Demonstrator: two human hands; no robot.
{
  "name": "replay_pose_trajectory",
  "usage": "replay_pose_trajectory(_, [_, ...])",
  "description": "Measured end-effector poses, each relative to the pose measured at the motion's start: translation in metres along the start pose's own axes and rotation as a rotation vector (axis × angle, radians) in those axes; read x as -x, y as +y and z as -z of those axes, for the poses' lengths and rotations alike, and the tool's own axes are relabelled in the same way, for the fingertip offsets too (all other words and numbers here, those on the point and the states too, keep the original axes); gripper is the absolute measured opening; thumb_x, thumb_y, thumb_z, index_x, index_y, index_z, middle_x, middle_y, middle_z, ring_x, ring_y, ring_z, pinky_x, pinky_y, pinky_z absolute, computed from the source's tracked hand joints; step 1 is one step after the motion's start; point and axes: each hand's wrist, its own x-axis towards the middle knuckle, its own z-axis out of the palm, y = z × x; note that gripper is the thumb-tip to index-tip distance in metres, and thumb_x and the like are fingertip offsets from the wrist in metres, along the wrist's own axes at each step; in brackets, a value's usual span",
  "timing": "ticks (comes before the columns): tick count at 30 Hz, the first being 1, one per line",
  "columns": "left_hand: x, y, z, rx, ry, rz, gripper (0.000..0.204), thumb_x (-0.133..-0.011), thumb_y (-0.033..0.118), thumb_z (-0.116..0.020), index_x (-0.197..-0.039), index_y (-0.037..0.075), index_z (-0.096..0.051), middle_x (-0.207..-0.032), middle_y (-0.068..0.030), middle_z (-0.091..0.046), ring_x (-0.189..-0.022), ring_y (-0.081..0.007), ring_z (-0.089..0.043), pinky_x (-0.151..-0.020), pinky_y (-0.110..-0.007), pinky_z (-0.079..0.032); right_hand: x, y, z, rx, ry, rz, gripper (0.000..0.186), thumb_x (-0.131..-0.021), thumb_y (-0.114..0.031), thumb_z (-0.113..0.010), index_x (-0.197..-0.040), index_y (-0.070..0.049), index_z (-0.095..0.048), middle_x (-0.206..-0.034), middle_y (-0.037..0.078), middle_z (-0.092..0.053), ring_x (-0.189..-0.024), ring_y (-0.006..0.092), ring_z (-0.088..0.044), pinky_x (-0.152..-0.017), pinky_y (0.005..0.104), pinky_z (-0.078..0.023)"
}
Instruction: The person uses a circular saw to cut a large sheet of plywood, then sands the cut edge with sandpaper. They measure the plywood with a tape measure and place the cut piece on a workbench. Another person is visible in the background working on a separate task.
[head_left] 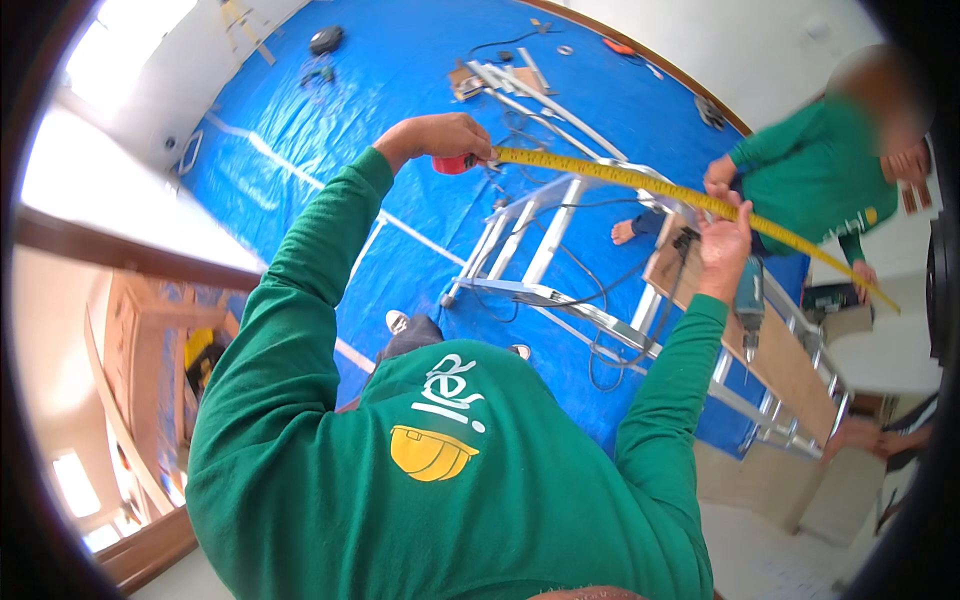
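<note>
My left hand (pixel 440 138) is closed around the red case of a tape measure (pixel 455 164), held up in front of me at the upper middle. From the case the yellow tape blade (pixel 600 172) stretches to the right and slightly down, past my right hand. My right hand (pixel 724 245), raised with its palm partly showing, grips the blade partway along, with thumb and fingers at its edge. The blade's far end reaches beyond a co-worker in a green shirt (pixel 800 185), whose hand is close to the blade.
Below the blade stands an aluminium ladder (pixel 545 245) with a wooden board (pixel 790 385) and dark cords. A teal power drill (pixel 749 305) is beside my right forearm. Blue sheeting (pixel 400 80) covers the floor, with metal lengths (pixel 540 110) and tools on it. A wooden rail (pixel 130 250) runs at left.
</note>
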Motion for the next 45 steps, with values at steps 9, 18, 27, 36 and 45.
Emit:
replay_pose_trajectory(9, [0.217,-0.199,0.058,0.184,0.116,0.283,0.078,-0.104,0.075,-0.045,-0.102,0.005,-0.081,-0.087,-0.0032,-0.071,-0.076,-0.0144,-0.064,-0.072,-0.033,-0.054,0.015,0.124,-0.135,0.099,-0.137,-0.008,0.029,-0.112,-0.033,-0.055,-0.116,-0.005,-0.061,-0.098,0.006,-0.067,-0.093,0.0217,-0.066,-0.092,0.0404,-0.055])
replay_pose_trajectory(18, [0.399,-0.300,0.099,0.241,0.219,0.455,0.052,-0.100,0.054,-0.061,-0.106,0.006,-0.081,-0.089,-0.0048,-0.073,-0.081,-0.0161,-0.067,-0.076,-0.033,-0.054,0.099,0.319,-0.324,0.160,-0.242,-0.402,0.040,-0.109,-0.045,-0.058,-0.120,-0.007,-0.063,-0.100,0.007,-0.074,-0.104,0.0236,-0.071,-0.094,0.0436,-0.054])
replay_pose_trajectory(27, [0.488,-0.416,-0.025,0.562,0.279,0.802,0.042,-0.098,0.049,-0.070,-0.110,0.010,-0.081,-0.099,-0.0032,-0.078,-0.093,-0.0187,-0.071,-0.086,-0.038,-0.057,0.050,0.500,-0.382,0.290,-0.330,-0.752,0.038,-0.109,-0.046,-0.058,-0.119,-0.010,-0.065,-0.102,0.007,-0.073,-0.101,0.0242,-0.070,-0.092,0.0439,-0.051])
replay_pose_trajectory(36, [0.511,-0.446,-0.238,1.067,0.522,1.063,0.046,-0.097,0.057,-0.069,-0.108,0.014,-0.081,-0.098,-0.0022,-0.076,-0.090,-0.0174,-0.066,-0.084,-0.038,-0.054,0.095,0.706,-0.397,0.528,-0.557,-1.274,0.031,-0.111,-0.043,-0.054,-0.107,-0.015,-0.066,-0.107,0.005,-0.074,-0.104,0.0229,-0.070,-0.088,0.0459,-0.053])
replay_pose_trajectory(45, [0.486,-0.436,-0.333,1.386,1.009,1.021,0.051,-0.098,0.061,-0.066,-0.105,0.013,-0.081,-0.099,-0.0034,-0.075,-0.093,-0.0164,-0.064,-0.085,-0.037,-0.052,0.333,0.744,-0.509,0.840,-1.614,-1.748,0.043,-0.111,-0.045,-0.054,-0.136,-0.010,-0.064,-0.132,0.007,-0.069,-0.112,0.0225,-0.069,-0.087,0.0400,-0.056])
